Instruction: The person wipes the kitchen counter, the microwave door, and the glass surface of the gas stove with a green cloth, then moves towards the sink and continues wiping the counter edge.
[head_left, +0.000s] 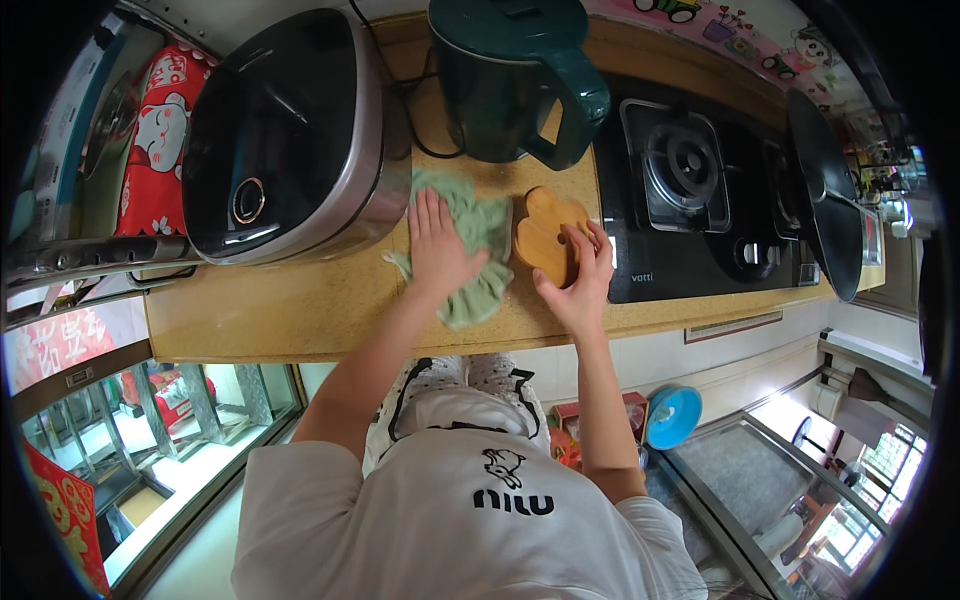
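Observation:
My left hand (439, 244) lies flat, fingers stretched out, on a crumpled green cloth (480, 225) spread over the wood-toned counter (255, 307). The cloth is partly hidden under the palm and bunches out towards the counter's front edge. To its right is a flower-shaped wooden board (547, 232), perhaps a trivet. My right hand (581, 274) grips that board at its near right edge, thumb below and fingers curled over the side. Whether the board is lifted off the counter is hard to tell.
A dark-topped rice cooker (277, 135) stands left of the cloth. Behind the cloth and board is a dark green electric kettle (502, 82), with a black cord (411, 112) beside it. A black gas hob (675, 262) borders the board, with a dark pan or lid (821, 202) upright at its right.

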